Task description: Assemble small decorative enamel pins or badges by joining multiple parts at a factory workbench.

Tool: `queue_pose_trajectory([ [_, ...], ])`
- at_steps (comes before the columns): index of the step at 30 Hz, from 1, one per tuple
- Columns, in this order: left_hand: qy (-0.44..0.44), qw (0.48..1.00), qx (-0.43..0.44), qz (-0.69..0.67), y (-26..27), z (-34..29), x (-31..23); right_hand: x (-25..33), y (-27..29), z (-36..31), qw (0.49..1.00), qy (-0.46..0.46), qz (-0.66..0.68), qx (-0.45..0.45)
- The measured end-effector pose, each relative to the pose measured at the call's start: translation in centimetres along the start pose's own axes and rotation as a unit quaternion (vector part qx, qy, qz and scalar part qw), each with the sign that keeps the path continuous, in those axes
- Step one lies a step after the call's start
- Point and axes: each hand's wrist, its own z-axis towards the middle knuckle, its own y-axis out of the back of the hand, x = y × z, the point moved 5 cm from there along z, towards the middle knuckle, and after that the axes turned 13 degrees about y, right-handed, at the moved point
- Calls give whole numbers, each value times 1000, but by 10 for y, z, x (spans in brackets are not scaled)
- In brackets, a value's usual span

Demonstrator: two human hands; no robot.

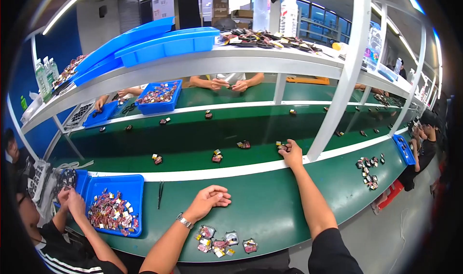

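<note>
My right hand [292,156] reaches over the white rail onto the dark green belt. Its fingers close on a small electronic assembly [279,144], which has a yellow and white piece showing; the rest is partly covered by the fingers. Over the green worktop, my left hand [209,202] holds nothing, its fingers loosely bent and the thumb apart. In front of me, near the worktop's edge, lies a group of small assemblies [220,247] with dark housings, reddish boards and yellow-white parts. More such assemblies [245,144] sit spaced along the belt.
Black tweezers [160,195] lie left of my left hand. A blue tray [141,201] holds many reddish parts, beside a co-worker's hands [72,200]. Dark assemblies [369,170] rest on the right. A white post [337,81] rises near my right hand, supporting an overhead shelf [251,57].
</note>
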Motion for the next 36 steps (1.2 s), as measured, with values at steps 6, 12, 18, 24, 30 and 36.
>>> queue_pose_trajectory([
  [6,-1,997,-43,-69,3,-5,-9,173,-42,-90,914,259,136,282],
  [12,16,997,44,-54,12,-8,-6,235,-65,-134,850,308,151,401],
  [18,-22,994,-23,-104,12,-7,-12,235,-71,-149,940,262,110,187],
  [24,-49,992,-103,-57,12,-8,-11,235,-83,-154,931,333,16,150],
  [30,-61,990,-121,-46,9,-6,-11,235,-82,-153,897,403,15,181],
  [36,-61,989,-127,-47,8,-4,-8,237,-84,-150,890,423,6,170],
])
